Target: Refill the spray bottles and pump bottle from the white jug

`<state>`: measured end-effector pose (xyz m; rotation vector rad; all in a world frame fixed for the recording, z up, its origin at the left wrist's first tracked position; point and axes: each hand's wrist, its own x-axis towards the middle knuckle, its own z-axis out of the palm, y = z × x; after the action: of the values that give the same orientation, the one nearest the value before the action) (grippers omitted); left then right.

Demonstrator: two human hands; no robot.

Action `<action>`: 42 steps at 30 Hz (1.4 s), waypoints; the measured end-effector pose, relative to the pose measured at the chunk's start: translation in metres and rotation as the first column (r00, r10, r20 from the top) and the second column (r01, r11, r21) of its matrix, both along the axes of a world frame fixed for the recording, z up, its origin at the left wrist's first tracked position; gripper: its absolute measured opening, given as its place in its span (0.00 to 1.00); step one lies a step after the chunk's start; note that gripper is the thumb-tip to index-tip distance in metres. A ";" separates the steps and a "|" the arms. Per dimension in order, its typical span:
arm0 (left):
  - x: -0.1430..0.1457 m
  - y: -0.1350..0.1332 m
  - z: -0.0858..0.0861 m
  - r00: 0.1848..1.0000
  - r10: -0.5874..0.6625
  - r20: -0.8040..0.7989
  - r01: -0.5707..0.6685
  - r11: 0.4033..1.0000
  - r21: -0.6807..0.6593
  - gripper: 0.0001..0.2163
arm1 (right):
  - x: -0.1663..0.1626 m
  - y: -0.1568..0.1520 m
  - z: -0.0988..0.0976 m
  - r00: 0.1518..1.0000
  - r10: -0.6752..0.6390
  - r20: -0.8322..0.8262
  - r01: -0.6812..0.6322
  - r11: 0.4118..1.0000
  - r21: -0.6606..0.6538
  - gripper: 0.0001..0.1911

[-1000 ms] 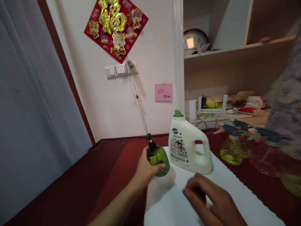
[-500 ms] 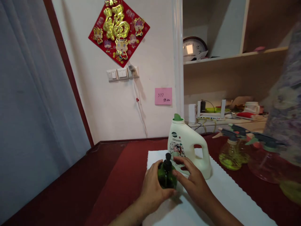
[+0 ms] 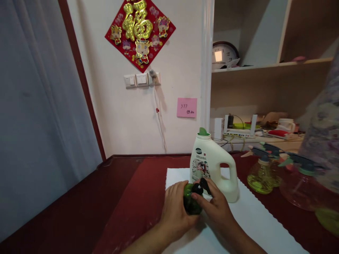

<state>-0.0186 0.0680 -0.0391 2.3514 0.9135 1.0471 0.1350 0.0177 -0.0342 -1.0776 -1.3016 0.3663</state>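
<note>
A small green pump bottle (image 3: 190,202) stands on the white mat (image 3: 251,218). My left hand (image 3: 176,208) wraps around its body from the left. The fingers of my right hand (image 3: 215,206) are closed on the bottle's black pump head (image 3: 201,186), which is tilted to the right. Just behind my hands stands a white detergent jug (image 3: 212,165) with a handle and a green cap.
Right of the jug stand a yellow spray bottle (image 3: 262,171) and a pink spray bottle (image 3: 302,183) on the dark red table (image 3: 127,197). A patterned sleeve of another person (image 3: 321,137) fills the right edge. Shelves with a clock (image 3: 224,54) and clutter stand behind.
My left hand brought the green bottle down from the air onto the mat. My right hand came up from the mat to the pump head, which now tilts right.
</note>
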 end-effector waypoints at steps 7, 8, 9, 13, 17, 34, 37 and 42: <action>0.001 0.002 -0.002 1.000 0.022 0.005 -0.022 0.999 -0.037 0.35 | 0.001 0.003 -0.001 0.999 0.007 -0.052 -0.008 1.000 -0.011 0.24; 0.002 0.002 -0.002 1.000 0.029 0.002 -0.029 0.999 -0.040 0.36 | 0.002 0.005 -0.003 0.998 -0.018 -0.066 0.017 1.000 -0.016 0.24; 0.003 0.002 -0.002 0.999 0.037 -0.002 -0.037 0.999 -0.039 0.36 | 0.002 0.007 -0.005 0.996 -0.043 -0.080 0.042 0.999 -0.024 0.23; 0.005 0.001 0.000 0.997 0.068 -0.043 -0.069 0.997 -0.041 0.35 | 0.004 0.014 -0.009 0.985 -0.102 -0.139 0.094 0.993 -0.064 0.24; 0.006 0.000 0.005 0.991 0.110 -0.081 -0.116 0.990 -0.079 0.36 | 0.002 0.016 -0.010 0.978 -0.107 -0.178 0.097 0.993 -0.067 0.27; -0.001 0.017 0.003 0.990 0.137 -0.031 -0.141 0.961 -0.238 0.41 | -0.026 0.050 -0.004 0.963 -0.119 -0.241 0.097 0.990 -0.103 0.31; -0.001 0.019 -0.001 0.991 0.132 -0.029 -0.135 0.963 -0.234 0.42 | -0.022 0.049 -0.009 0.968 -0.090 -0.233 0.065 0.992 -0.111 0.31; 0.001 0.021 -0.008 0.993 0.117 -0.019 -0.118 0.972 -0.204 0.42 | -0.015 0.047 -0.008 0.979 -0.126 -0.157 0.111 0.989 -0.101 0.24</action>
<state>-0.0177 0.0891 -0.0467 2.1549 1.1186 0.9409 0.1200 0.0648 -0.0421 -1.1724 -1.0786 0.4185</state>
